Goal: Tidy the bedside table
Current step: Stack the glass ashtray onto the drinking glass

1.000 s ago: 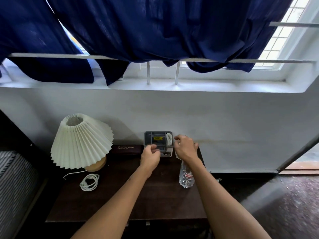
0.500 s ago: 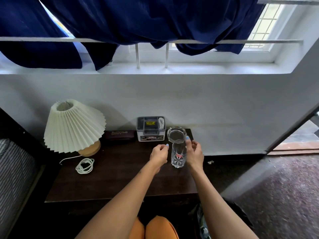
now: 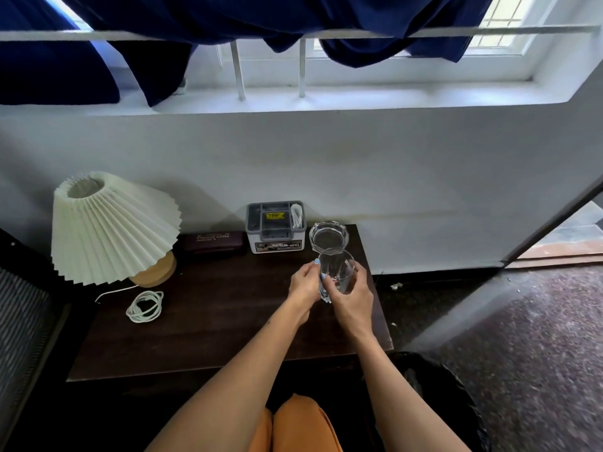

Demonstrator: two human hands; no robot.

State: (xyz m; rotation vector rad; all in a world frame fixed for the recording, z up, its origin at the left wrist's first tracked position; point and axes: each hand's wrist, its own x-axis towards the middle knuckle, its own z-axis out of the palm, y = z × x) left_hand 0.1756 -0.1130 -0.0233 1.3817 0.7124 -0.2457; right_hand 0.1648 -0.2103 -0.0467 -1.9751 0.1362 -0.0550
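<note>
A: Hands first. Left hand [image 3: 305,283] and right hand [image 3: 350,293] both on the clear glass [image 3: 336,272], one on each side of it.

B: Fingers?

A: Left fingers [image 3: 315,267] curled and pressed together against the glass's left side, thumb tip on its front. Right fingers wrapped round the right side, close together, thumb across the front. Both hands clasp it.

B: Where's the glass relative to the grey organizer box [image 3: 276,227]?

A: In front of the box and to its right, over the dark bedside table [image 3: 202,327]. It looks tilted, mouth up and away. Can't tell if its base touches the tabletop; the hands cover it.

B: What else near the box?

A: Glass ashtray [image 3: 329,235] just right of the box, at the table's back right corner, touching or just behind the glass rim; can't tell which. Maroon case [image 3: 212,241] just left of the box, against the wall. Farther left, pleated lamp [image 3: 107,226] on a wooden base. Coiled white cord [image 3: 145,306] in front of the lamp, well left of the box.

B: Inside the box?

A: Compartments, a yellow label in the middle one, something white in the right one. Too small to name.
</note>
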